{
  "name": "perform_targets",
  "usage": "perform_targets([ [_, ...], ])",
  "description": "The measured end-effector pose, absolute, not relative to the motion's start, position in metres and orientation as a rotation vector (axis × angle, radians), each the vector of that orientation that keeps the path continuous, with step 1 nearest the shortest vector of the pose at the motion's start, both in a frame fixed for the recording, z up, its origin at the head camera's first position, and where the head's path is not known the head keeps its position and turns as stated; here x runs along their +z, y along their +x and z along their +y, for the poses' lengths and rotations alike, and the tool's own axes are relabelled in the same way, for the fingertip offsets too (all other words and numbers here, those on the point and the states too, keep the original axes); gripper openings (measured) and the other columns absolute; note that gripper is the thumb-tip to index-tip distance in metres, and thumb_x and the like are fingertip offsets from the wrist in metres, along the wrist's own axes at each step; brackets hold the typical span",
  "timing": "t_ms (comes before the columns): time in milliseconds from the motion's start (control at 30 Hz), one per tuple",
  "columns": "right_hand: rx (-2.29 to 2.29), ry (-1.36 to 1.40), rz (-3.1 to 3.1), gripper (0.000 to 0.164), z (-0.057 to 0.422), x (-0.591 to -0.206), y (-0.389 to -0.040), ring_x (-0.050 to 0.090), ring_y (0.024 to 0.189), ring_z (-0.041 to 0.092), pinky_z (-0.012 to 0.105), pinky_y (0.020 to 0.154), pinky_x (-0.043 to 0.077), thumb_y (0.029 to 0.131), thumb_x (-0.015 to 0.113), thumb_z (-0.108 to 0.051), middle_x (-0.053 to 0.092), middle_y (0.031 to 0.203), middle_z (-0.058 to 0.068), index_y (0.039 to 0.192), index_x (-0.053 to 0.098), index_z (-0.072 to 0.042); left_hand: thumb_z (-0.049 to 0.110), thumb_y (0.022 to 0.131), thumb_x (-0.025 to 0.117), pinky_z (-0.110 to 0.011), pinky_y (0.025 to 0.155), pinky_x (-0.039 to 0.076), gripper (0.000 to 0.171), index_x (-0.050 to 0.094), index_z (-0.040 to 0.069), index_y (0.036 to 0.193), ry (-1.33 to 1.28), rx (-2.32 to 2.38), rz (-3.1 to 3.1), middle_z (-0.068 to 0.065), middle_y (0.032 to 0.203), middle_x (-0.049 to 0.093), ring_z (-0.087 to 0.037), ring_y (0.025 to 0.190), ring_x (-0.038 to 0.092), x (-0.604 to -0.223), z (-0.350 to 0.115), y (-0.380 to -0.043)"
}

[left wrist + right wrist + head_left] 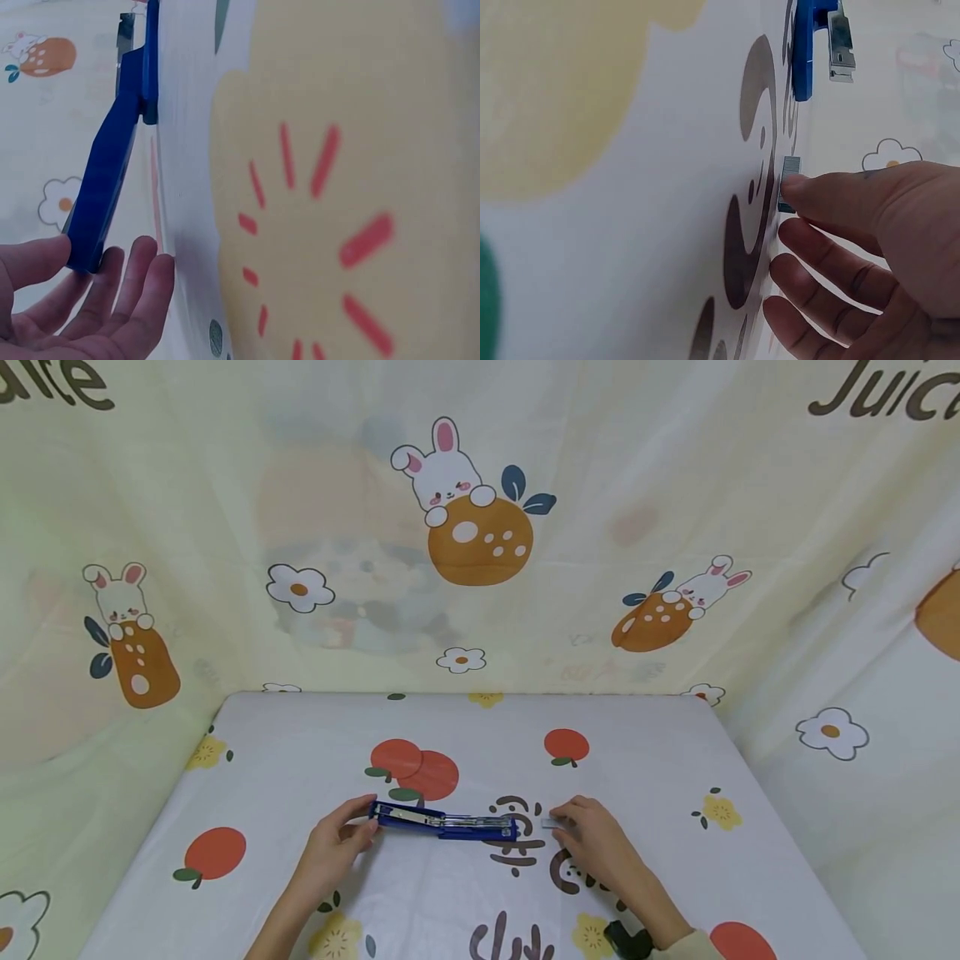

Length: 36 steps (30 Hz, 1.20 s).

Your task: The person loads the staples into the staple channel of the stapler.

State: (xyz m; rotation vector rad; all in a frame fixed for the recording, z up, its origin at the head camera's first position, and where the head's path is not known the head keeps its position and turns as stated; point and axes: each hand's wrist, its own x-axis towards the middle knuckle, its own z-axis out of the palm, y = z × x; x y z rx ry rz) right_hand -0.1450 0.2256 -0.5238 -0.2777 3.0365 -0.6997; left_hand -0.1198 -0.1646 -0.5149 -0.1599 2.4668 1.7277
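A blue stapler (442,823) lies opened out on the table, its metal magazine showing on top. At its left end my left hand (332,846) pinches the tip of the top arm between thumb and fingers; the left wrist view shows this end of the stapler (101,187) raised off the cloth. My right hand (596,841) pinches a small strip of staples (551,823), a short gap to the right of the stapler. In the right wrist view the thumb presses on the grey ridged staple strip (790,184), close to the cloth.
A white tablecloth (637,777) printed with fruit, flowers and lettering covers the table. Printed curtains (360,527) hang behind and at both sides. A black strap or device (628,940) sits at the right wrist.
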Motion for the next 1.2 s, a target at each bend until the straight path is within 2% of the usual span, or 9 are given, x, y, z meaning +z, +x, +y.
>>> perform_targets([
  [567,-0.692,-0.292,3.022,0.018,0.2243,-0.5282,-0.1475,0.06,0.094,0.01,0.036,0.087,0.062,0.091,0.083,-0.011,0.072,0.105,-0.001,0.108,0.081,-0.012,0.006,0.105,0.063,-0.03,0.086,0.068,0.044,0.058,0.003,0.148,-0.16,1.714,2.484,-0.024,0.149,0.061,-0.029,0.115,0.075,-0.5146,-0.163,-0.1185],
  [833,-0.673,-0.299,3.033,0.018,0.225,-0.5287,-0.147,0.061,0.095,0.011,0.037,0.088,0.062,0.09,0.083,-0.01,0.072,0.103,-0.001,0.108,0.081,-0.011,0.009,0.105,0.064,-0.027,0.086,0.067,0.044,0.059,0.006,0.148,-0.203,1.686,2.489,-0.019,0.147,0.064,-0.027,0.114,0.074,-0.5181,-0.1611,-0.1197],
  [1200,-0.641,-0.356,3.059,0.015,0.2249,-0.5242,-0.145,0.061,0.095,0.012,0.036,0.086,0.061,0.091,0.083,-0.01,0.071,0.103,0.0,0.106,0.081,-0.011,0.008,0.104,0.064,-0.027,0.085,0.068,0.043,0.059,0.005,0.147,-0.184,1.692,2.5,-0.02,0.146,0.064,-0.028,0.114,0.075,-0.5178,-0.1611,-0.1197],
])
